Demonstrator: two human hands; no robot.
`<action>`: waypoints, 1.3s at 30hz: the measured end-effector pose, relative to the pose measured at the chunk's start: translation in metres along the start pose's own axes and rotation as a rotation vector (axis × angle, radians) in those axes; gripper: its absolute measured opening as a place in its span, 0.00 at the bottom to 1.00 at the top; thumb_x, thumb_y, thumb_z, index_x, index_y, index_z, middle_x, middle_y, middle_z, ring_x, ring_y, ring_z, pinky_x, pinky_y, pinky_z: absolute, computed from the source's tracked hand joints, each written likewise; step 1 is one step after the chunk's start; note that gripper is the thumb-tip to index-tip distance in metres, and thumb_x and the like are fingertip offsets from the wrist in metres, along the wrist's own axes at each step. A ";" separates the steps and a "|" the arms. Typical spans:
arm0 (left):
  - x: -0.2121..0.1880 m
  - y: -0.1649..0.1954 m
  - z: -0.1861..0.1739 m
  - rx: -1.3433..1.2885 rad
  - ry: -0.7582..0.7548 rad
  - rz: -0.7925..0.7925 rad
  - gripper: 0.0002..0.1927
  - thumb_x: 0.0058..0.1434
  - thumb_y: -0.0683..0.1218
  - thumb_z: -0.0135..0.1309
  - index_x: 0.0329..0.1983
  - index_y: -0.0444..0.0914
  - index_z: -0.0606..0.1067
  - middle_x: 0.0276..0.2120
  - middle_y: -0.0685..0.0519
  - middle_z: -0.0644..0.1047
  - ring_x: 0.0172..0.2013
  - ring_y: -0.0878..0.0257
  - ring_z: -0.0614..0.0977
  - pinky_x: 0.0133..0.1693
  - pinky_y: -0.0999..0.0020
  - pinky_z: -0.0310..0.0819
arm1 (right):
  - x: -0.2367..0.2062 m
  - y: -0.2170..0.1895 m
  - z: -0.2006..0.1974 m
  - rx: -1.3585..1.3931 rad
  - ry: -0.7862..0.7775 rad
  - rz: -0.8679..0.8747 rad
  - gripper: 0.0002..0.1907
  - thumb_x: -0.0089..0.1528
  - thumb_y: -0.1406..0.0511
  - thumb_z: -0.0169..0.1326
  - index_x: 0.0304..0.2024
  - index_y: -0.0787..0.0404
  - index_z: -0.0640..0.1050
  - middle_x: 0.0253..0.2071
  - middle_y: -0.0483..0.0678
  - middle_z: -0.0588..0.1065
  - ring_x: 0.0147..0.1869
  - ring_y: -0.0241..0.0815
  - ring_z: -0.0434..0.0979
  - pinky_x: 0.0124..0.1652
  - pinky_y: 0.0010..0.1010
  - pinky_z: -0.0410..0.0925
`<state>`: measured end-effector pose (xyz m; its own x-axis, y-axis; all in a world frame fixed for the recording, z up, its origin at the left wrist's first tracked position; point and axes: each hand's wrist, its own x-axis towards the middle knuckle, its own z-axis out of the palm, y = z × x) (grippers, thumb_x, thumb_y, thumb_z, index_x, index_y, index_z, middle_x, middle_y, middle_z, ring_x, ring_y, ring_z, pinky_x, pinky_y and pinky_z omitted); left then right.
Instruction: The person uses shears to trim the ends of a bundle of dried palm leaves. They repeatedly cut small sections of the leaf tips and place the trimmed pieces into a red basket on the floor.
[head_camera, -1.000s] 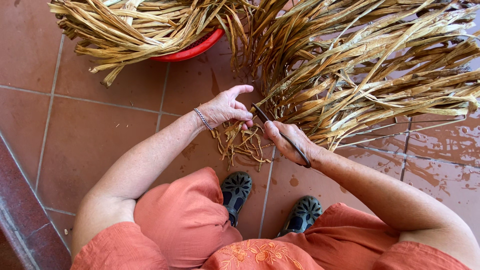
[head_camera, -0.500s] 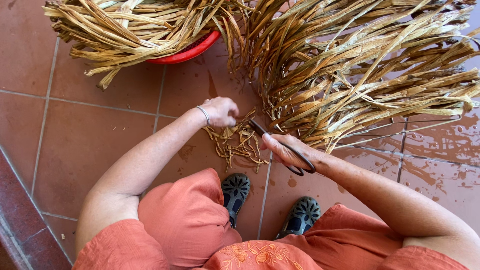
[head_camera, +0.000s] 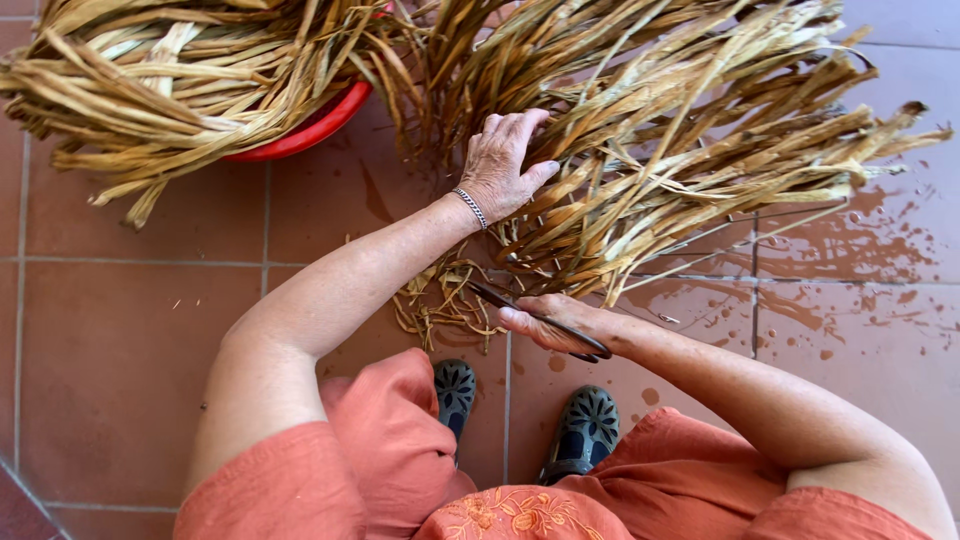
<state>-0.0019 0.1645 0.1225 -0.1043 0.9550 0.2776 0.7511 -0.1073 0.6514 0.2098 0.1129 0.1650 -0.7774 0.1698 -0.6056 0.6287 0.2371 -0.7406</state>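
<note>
On the terracotta tiled floor, 2 bare hands work at a large pile of long dried yellow-brown leaf strips. Left hand: fingers spread and lightly curled, palm down, resting on the near edge of the pile; nothing is clamped in it, so it counts as open. A thin silver chain bracelet sits on its wrist. Right hand: closed around a pair of dark-handled scissors, blades together and pointing up-left toward a small heap of cut leaf scraps lying just below the pile.

A second bundle of the same strips fills a round red plastic basin at upper left, near the left hand but not touching it. Wet patches darken the tiles at right, beside the pile. The person wears an orange-pink garment and 2 dark perforated shoes, both planted on the tiles below the scraps
</note>
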 end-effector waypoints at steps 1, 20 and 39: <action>0.005 0.004 0.003 0.029 0.003 -0.012 0.31 0.55 0.54 0.65 0.59 0.41 0.71 0.51 0.48 0.75 0.53 0.50 0.72 0.52 0.51 0.63 | 0.000 0.001 0.000 0.013 -0.007 0.024 0.37 0.66 0.38 0.37 0.49 0.61 0.79 0.30 0.53 0.76 0.34 0.46 0.77 0.37 0.40 0.70; -0.041 0.106 0.014 0.609 -0.234 0.627 0.35 0.54 0.50 0.56 0.67 0.43 0.65 0.53 0.42 0.70 0.48 0.51 0.75 0.44 0.48 0.77 | 0.000 -0.003 -0.006 -0.041 -0.083 0.004 0.34 0.65 0.40 0.38 0.54 0.57 0.77 0.33 0.55 0.77 0.35 0.52 0.80 0.40 0.44 0.73; -0.042 -0.016 -0.019 -0.407 -0.176 -0.306 0.12 0.65 0.45 0.55 0.50 0.39 0.79 0.42 0.49 0.83 0.40 0.61 0.83 0.46 0.68 0.81 | -0.004 0.010 0.004 -0.220 -0.183 -0.010 0.41 0.65 0.35 0.32 0.46 0.62 0.78 0.28 0.59 0.76 0.33 0.54 0.81 0.38 0.47 0.71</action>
<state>-0.0213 0.1205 0.1137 -0.1416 0.9876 -0.0679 0.3865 0.1183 0.9147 0.2197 0.1106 0.1587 -0.7552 -0.0040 -0.6555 0.5862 0.4434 -0.6781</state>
